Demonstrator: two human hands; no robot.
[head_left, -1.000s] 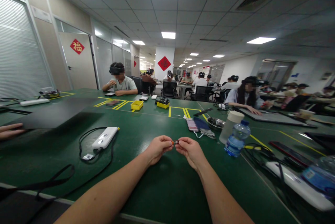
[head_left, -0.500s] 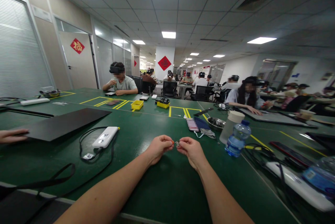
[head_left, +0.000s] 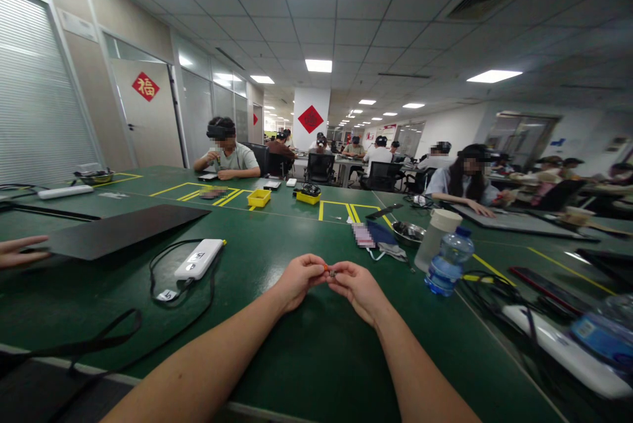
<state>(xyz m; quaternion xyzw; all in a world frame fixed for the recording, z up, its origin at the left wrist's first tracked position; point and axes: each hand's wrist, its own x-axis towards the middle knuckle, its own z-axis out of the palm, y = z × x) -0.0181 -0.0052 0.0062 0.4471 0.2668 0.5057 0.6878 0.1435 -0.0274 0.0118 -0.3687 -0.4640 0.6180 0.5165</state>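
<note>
My left hand (head_left: 302, 280) pinches a small orange piece (head_left: 326, 268) between thumb and fingertips, just above the green table (head_left: 257, 245). Facing it, my right hand (head_left: 357, 284) is closed on a small metallic piece (head_left: 333, 273). The two pieces meet or nearly meet between my fingertips; whether they are joined I cannot tell. Both are too small and too covered by fingers for their kind to show. My forearms reach in from the bottom edge of the view.
Left of my hands lies a white power bank (head_left: 199, 259) with a black cable. On the right stand a water bottle (head_left: 450, 261), a pale tumbler (head_left: 435, 238) and a metal bowl (head_left: 408, 232). A co-worker's hand (head_left: 22, 252) is beside a dark panel (head_left: 123, 228). Yellow trays (head_left: 259, 197) sit farther back.
My right hand has moved slightly left, bringing the metallic piece up to the orange one. At the far left, the co-worker's fingers have come off the dark panel and spread.
</note>
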